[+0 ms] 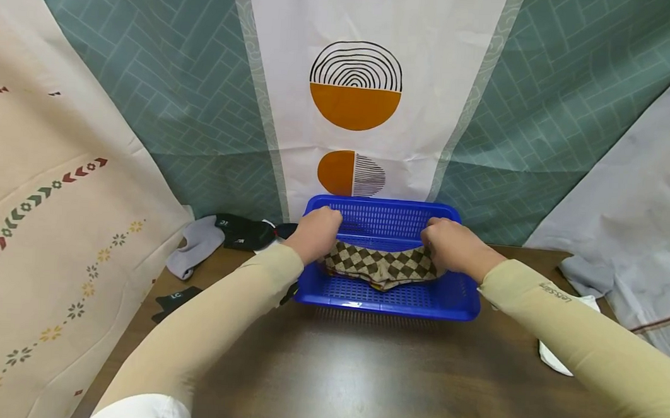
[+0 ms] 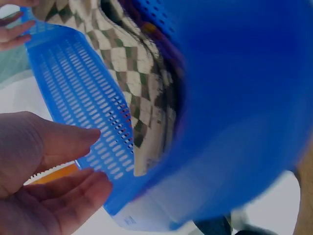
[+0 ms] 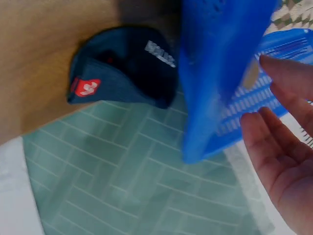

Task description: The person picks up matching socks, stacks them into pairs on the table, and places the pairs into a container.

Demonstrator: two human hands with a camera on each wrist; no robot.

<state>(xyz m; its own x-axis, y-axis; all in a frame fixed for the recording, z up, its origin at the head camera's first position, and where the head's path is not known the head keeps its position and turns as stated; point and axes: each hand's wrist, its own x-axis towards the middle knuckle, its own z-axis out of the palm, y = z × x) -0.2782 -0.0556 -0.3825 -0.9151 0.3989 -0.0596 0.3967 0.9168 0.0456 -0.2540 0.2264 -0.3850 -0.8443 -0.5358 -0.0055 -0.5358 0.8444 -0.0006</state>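
A blue plastic basket (image 1: 386,310) with slotted sides holds a folded garment (image 1: 380,264) in brown-and-beige checks. My left hand (image 1: 316,233) is over the basket's left side, near that end of the garment. In the left wrist view, the thumb and fingers of the left hand (image 2: 63,171) are apart with nothing between them. Over the right side is my right hand (image 1: 452,243), beside the garment's other end. The right wrist view shows the right hand (image 3: 283,147) with thumb and fingers spread and holding nothing. From the head, both hands' fingertips are partly hidden.
Left of the basket lie a grey sock-like piece (image 1: 196,246), a black piece (image 1: 243,231) and a dark piece (image 1: 175,301). To the right are a grey cloth (image 1: 587,276) and a white piece (image 1: 554,359). A navy folded item (image 3: 127,66) lies beside the basket. Curtains hang behind.
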